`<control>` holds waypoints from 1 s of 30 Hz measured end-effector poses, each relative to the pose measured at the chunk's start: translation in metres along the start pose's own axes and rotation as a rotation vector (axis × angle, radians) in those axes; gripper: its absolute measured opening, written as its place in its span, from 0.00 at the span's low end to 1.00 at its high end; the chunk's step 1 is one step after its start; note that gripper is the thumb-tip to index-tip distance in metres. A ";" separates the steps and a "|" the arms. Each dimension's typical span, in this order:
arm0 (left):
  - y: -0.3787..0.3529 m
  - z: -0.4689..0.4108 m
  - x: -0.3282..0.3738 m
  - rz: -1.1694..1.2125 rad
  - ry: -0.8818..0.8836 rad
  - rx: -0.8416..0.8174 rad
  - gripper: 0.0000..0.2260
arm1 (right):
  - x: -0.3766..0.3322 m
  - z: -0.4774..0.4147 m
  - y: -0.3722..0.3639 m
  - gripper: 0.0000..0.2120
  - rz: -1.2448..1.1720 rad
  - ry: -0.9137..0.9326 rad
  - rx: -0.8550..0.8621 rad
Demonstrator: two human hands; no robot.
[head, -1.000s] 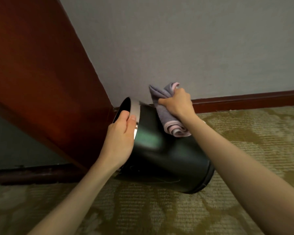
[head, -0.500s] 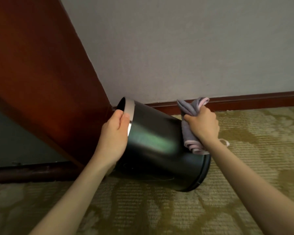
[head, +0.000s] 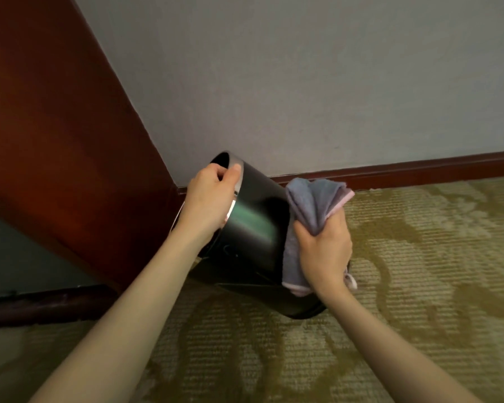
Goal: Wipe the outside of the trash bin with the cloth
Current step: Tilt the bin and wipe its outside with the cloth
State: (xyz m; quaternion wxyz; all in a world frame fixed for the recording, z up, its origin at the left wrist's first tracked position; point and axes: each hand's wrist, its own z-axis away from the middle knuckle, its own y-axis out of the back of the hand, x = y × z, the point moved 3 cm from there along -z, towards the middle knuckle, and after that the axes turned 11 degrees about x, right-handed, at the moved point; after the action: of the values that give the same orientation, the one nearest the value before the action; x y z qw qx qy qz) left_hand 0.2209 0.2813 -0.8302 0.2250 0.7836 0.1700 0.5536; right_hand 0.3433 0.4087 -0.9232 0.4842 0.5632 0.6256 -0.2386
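A dark, glossy round trash bin (head: 253, 228) with a silver rim band is tipped over towards the left, its base resting on the carpet. My left hand (head: 210, 199) grips the rim at the bin's upper left, thumb over the silver band. My right hand (head: 325, 248) is closed on a bunched grey cloth with pink edging (head: 312, 207) and presses it against the bin's right side, near the base. The cloth hangs down the wall of the bin below my hand. The base of the bin is partly hidden behind my right hand.
A reddish wooden panel (head: 56, 126) stands close on the left, almost touching the bin's rim. A grey wall (head: 303, 82) with a dark red skirting board (head: 419, 170) runs behind. Patterned olive carpet (head: 419, 286) covers the floor to the right and in front.
My right hand with the cloth has slid from near the rim down the bin's side towards the base. The bin has turned a little in my left hand's grip.
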 end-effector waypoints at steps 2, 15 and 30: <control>-0.003 0.002 0.004 0.076 0.040 -0.026 0.10 | 0.008 -0.012 0.001 0.23 -0.016 -0.062 -0.028; 0.005 0.044 -0.044 -0.047 -0.485 -0.156 0.17 | 0.052 -0.052 0.015 0.09 -0.011 -0.307 0.074; 0.013 0.049 -0.034 -0.257 -0.545 -0.133 0.23 | 0.045 -0.075 -0.001 0.14 0.003 -0.261 -0.171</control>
State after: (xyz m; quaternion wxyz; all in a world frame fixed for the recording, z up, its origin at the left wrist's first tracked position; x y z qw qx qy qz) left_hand 0.2564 0.2452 -0.8638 0.3815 0.8588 0.1645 0.2997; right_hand 0.3216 0.4928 -0.9316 0.6079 0.4850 0.5747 -0.2548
